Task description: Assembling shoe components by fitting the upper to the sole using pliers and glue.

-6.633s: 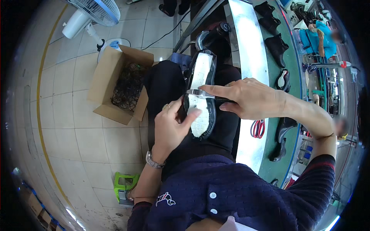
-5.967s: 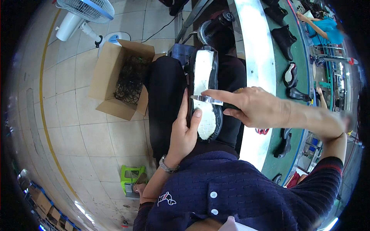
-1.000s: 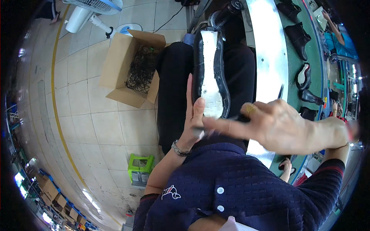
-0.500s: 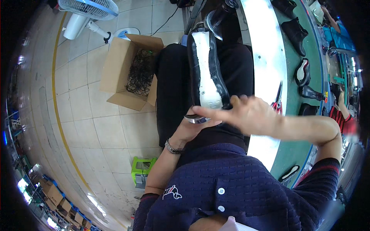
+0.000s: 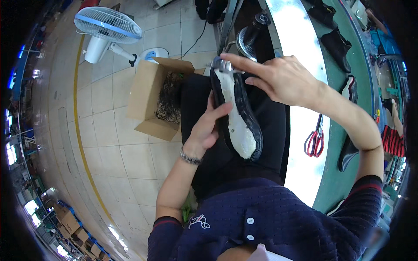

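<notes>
A black shoe upper lies sole up over my lap, its long white insole facing me. My left hand is closed around its left side, the thumb pressing on the white surface. At the shoe's far end my right hand grips a shiny metal tool, the index finger stretched over it. The tool lies across the narrow end of the insole; its exact kind cannot be made out, and my fingers hide part of it.
Red-handled scissors lie on the pale metal bench strip to my right. Beyond it, black shoes stand on a green conveyor. A cardboard box with tangled dark strands and a fan stand on the left floor.
My right hand has gone from the shoe's near end to its far end, where the metal tool now is. The shoe has come nearer, and my left hand has shifted to its side.
</notes>
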